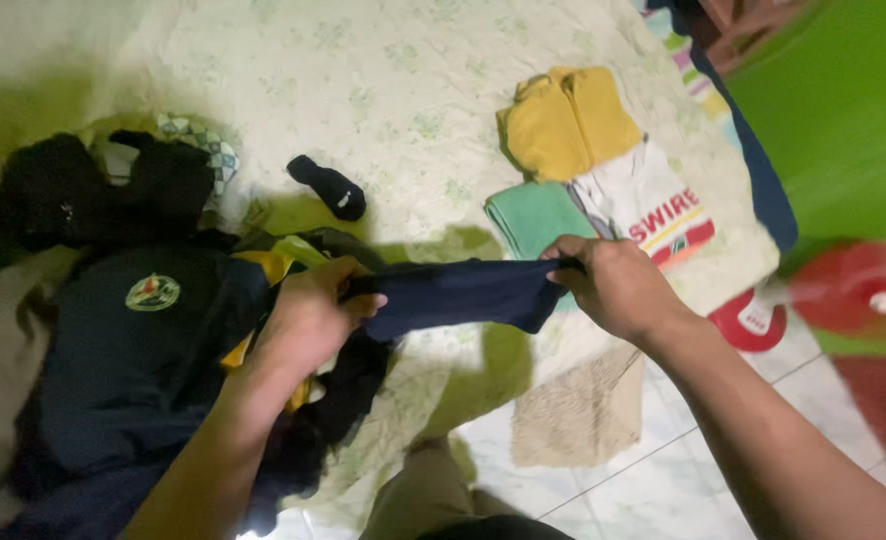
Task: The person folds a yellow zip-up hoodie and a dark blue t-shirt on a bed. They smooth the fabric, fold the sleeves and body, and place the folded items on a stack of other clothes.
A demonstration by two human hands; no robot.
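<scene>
Left hand [313, 310]: closed on one end of the navy cloth [463, 292], centre frame.
Right hand [613, 285]: grips the other end, stretching it taut.
Folded clothes [568, 120]: upper right, on the bedsheet [383, 90].
Clothes pile [133, 340]: lower left.

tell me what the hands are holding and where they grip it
Both hold one small dark navy cloth, stretched between them: the left hand grips its left end, the right hand pinches its right end.
</scene>
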